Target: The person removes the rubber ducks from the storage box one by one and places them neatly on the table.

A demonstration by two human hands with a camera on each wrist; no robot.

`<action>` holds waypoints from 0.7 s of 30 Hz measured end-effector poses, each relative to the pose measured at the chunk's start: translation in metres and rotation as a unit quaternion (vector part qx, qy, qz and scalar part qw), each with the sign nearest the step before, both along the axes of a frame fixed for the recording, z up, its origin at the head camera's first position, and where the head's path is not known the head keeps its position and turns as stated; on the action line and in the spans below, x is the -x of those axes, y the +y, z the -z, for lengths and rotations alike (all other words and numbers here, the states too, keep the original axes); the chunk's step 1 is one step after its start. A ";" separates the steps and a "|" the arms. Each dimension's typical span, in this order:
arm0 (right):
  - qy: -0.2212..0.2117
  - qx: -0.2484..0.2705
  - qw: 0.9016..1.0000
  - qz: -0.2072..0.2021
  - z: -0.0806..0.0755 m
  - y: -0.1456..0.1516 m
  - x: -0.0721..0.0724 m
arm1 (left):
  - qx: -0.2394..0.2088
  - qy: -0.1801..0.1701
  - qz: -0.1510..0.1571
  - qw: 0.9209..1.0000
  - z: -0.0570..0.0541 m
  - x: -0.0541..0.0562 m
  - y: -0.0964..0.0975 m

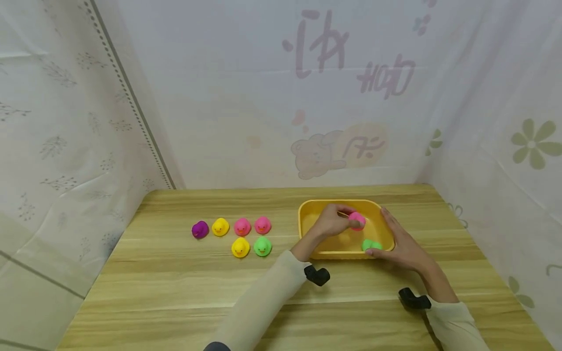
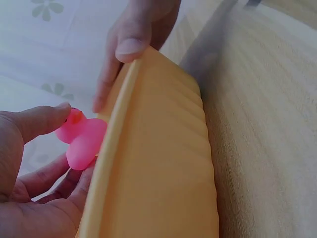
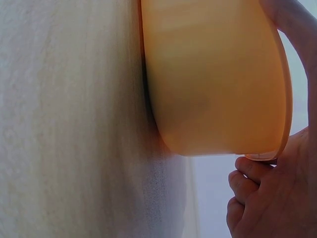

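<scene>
A pink rubber duck (image 2: pixel 85 141) is pinched between the thumb and fingers of my left hand (image 1: pixel 332 222), inside the walls of a yellow plastic tray (image 1: pixel 335 254). In the left wrist view the thumb touches the duck's head and the fingertips lie beneath its body. My right hand (image 1: pixel 406 246) grips the tray's right end, its thumb at the near rim and its fingers around the far corner. Beside that thumb a green piece (image 1: pixel 371 245), probably one or two ducks, sits in the tray's near right corner, partly hidden. The right wrist view shows the tray's outer wall (image 3: pixel 218 84) close up.
Left of the tray, several rubber ducks stand in two rows on the wooden table (image 1: pixel 175 292): a purple duck (image 1: pixel 200 229), a yellow duck (image 1: pixel 220 227) and two pink ducks (image 1: pixel 242 227) behind, another yellow duck (image 1: pixel 240 247) and a green duck (image 1: pixel 262 246) in front. Patterned cloth hangs behind.
</scene>
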State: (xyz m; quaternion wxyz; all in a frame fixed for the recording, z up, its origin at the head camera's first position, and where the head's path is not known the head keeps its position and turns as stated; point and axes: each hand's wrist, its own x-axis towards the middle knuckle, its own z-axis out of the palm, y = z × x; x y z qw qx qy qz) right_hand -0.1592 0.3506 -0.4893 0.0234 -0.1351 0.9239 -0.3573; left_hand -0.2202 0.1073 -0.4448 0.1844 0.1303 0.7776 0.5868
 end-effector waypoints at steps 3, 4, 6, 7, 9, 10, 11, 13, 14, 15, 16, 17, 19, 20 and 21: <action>-0.002 0.000 1.000 0.001 0.000 0.000 0.000 | -0.009 -0.002 0.004 1.000 -0.003 -0.003 -0.007; -0.002 0.000 1.000 0.001 0.000 0.000 0.000 | -0.013 -0.003 0.006 1.000 -0.004 -0.004 -0.009; -0.004 0.000 1.000 0.001 -0.001 0.000 0.000 | -0.018 -0.001 0.011 1.000 -0.006 -0.006 -0.014; -0.005 0.000 1.000 0.001 -0.001 0.001 0.000 | -0.023 0.000 0.012 1.000 -0.006 -0.007 -0.016; -0.004 0.000 1.000 0.001 -0.001 0.001 0.000 | -0.031 0.001 0.014 0.999 -0.008 -0.009 -0.020; -0.005 0.000 1.000 0.001 -0.001 0.001 0.000 | -0.033 0.002 0.014 0.999 -0.009 -0.010 -0.022; -0.005 -0.001 1.000 0.002 -0.001 0.001 0.000 | -0.034 0.003 0.014 0.999 -0.010 -0.011 -0.024; -0.006 -0.002 1.000 0.001 -0.002 0.002 0.000 | -0.034 0.011 0.014 0.999 -0.011 -0.012 -0.027; -0.006 -0.003 1.000 0.002 -0.002 0.002 0.000 | -0.032 0.015 0.014 0.999 -0.012 -0.013 -0.029; -0.007 -0.003 1.000 0.002 -0.002 0.002 0.000 | -0.030 0.020 0.014 0.999 -0.012 -0.013 -0.031; -0.007 -0.003 1.000 0.002 -0.003 0.002 -0.001 | -0.030 0.025 0.015 0.999 -0.013 -0.014 -0.033; -0.006 -0.003 1.000 0.002 -0.003 0.002 -0.001 | -0.030 0.029 0.016 0.999 -0.014 -0.015 -0.035; -0.005 -0.004 1.000 0.002 -0.002 0.002 0.000 | -0.032 0.037 0.018 0.999 -0.015 -0.016 -0.040; -0.005 -0.005 1.000 0.002 -0.001 0.001 0.000 | -0.032 0.041 0.019 0.998 -0.016 -0.017 -0.043; -0.004 -0.005 1.000 0.002 -0.001 0.001 0.001 | -0.034 0.046 0.020 0.998 -0.016 -0.017 -0.045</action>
